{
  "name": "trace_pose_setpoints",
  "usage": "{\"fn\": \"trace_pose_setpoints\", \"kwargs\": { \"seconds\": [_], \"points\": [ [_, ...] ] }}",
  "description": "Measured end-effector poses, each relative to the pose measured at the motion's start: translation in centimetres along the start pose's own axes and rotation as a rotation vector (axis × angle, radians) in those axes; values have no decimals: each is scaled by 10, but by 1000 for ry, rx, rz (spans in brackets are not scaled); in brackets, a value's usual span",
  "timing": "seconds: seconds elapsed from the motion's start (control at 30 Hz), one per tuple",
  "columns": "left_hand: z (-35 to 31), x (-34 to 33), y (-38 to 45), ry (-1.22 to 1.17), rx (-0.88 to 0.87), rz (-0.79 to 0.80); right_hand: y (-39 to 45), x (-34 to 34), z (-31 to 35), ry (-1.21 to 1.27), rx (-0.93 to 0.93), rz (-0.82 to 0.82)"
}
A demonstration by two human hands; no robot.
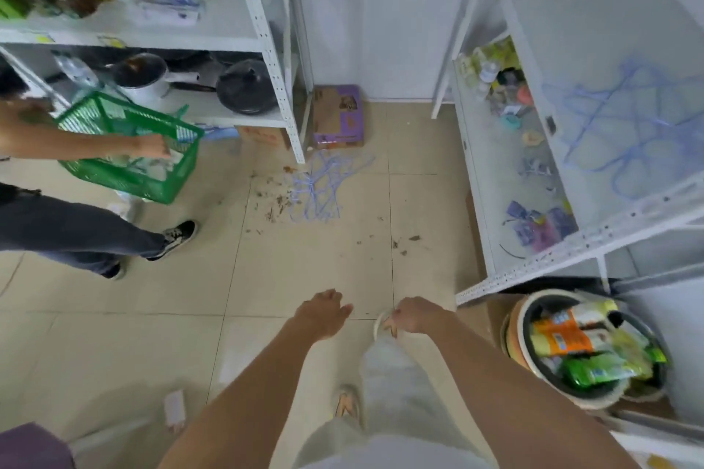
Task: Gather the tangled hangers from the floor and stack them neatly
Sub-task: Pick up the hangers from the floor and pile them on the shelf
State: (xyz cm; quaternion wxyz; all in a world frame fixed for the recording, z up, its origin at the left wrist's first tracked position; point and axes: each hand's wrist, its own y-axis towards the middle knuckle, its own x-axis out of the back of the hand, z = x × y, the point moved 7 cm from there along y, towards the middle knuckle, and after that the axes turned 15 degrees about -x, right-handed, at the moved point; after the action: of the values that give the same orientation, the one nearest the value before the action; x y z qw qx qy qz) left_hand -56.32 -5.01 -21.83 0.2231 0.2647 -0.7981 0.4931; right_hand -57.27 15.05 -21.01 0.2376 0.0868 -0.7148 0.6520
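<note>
A tangle of thin blue wire hangers (318, 188) lies on the tiled floor by the foot of the left shelf unit. More blue hangers (624, 133) lie in a loose heap on the right shelf. My left hand (324, 312) is stretched forward over the floor, fingers loosely apart, holding nothing. My right hand (413, 316) is beside it, fingers curled in with nothing visible in them. Both hands are well short of the floor hangers.
Another person (76, 228) stands at left holding a green basket (129, 148). A purple cardboard box (338, 117) leans by the wall. Dirt crumbs (274, 198) litter the tiles. A round bin of packets (586, 346) sits under the right shelf unit (533, 270).
</note>
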Motion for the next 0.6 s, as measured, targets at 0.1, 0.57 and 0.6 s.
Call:
{"fn": "trace_pose_setpoints", "kwargs": {
  "seconds": [0.1,0.57,0.6],
  "points": [
    [13,38,29,-28,40,-59,30,63,23,15,7,-61],
    [76,175,180,-291,136,-158,177,241,117,-66,62,-4],
    [83,180,194,-319,132,-154,190,248,120,-50,52,-11]
  ]
}}
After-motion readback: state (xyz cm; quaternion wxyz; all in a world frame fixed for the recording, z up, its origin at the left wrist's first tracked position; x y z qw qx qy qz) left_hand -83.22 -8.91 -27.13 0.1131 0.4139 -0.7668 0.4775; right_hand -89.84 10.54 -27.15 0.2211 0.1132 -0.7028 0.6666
